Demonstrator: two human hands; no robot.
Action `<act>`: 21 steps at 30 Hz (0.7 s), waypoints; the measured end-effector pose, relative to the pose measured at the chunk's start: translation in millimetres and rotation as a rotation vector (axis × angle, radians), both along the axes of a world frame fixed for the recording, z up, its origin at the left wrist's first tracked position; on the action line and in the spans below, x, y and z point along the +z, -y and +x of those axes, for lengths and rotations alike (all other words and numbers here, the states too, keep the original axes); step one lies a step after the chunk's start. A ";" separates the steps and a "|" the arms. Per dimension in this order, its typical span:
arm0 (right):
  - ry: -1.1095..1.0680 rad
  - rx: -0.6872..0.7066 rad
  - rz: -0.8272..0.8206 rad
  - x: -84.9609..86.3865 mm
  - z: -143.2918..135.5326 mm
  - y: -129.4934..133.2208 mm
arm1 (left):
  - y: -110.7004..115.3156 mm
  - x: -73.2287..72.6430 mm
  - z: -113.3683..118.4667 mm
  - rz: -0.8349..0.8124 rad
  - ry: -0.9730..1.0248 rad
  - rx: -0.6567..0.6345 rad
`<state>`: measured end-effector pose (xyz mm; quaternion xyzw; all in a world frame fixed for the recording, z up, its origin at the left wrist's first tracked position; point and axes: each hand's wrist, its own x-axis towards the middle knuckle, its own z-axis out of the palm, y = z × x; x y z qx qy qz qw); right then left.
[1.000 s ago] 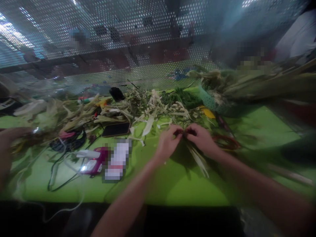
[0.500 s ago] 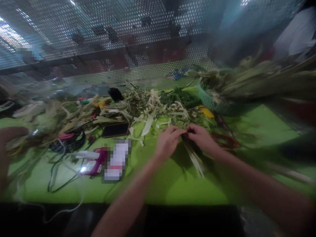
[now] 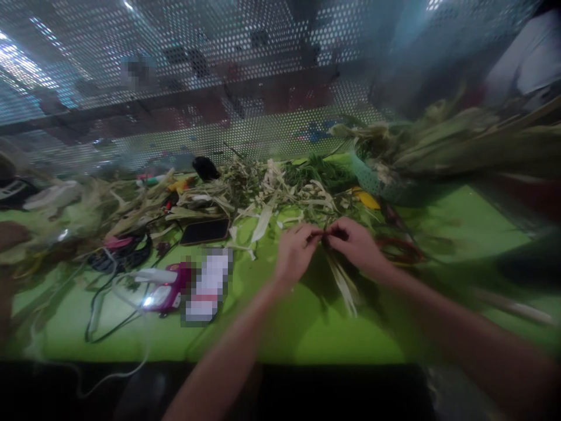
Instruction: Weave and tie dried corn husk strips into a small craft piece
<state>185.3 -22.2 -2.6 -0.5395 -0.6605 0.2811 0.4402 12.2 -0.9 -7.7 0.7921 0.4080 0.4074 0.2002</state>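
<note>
My left hand [image 3: 297, 250] and my right hand [image 3: 356, 244] meet over the green table, fingertips pinched together. Between them they hold the upper end of a small bundle of pale dried leaf strips [image 3: 344, 286], whose loose ends hang down towards me. The exact grip point is small and partly hidden behind my fingers. Just beyond my hands lies a heap of cut dried strips and scraps [image 3: 274, 199]. To the right of my right hand is a reddish coil [image 3: 401, 250].
A teal basket [image 3: 372, 175] of long dried leaves stands at the back right. On the left are a dark phone [image 3: 205, 231], a magenta device [image 3: 169, 289] with cables and a blurred-out white item [image 3: 208, 286]. A perforated metal screen [image 3: 245, 99] rises behind. Another person's arm [image 3: 9, 263] shows at the left edge.
My fingertips have shifted slightly left with the strips still pinched between them. At the left edge, the other person's hand has drawn back.
</note>
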 end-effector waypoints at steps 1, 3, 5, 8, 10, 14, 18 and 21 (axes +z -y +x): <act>0.011 0.000 0.013 0.0 0.2 0.2 | 0.3 0.1 0.1 -0.014 0.013 0.004; 0.024 -0.001 0.030 0.0 0.4 0.3 | 1.0 0.3 0.2 -0.040 0.033 0.012; 0.034 -0.001 0.044 0.3 0.5 0.5 | 1.5 0.7 0.3 -0.060 0.045 0.016; 0.050 0.001 0.061 1.4 0.4 1.2 | 1.1 2.0 0.9 -0.119 0.087 0.006; 0.061 0.002 0.072 2.3 0.5 1.8 | -0.2 2.9 1.6 -0.214 0.146 0.000; 0.072 0.023 0.069 2.7 0.8 2.1 | -3.7 2.8 2.2 -0.496 0.286 -0.014; 0.079 0.036 0.095 -0.5 1.5 0.5 | -5.6 -1.5 0.5 -0.655 0.397 -0.067; 0.082 0.033 0.118 -2.8 1.7 -0.5 | -6.2 -4.8 -0.9 -0.747 0.458 -0.097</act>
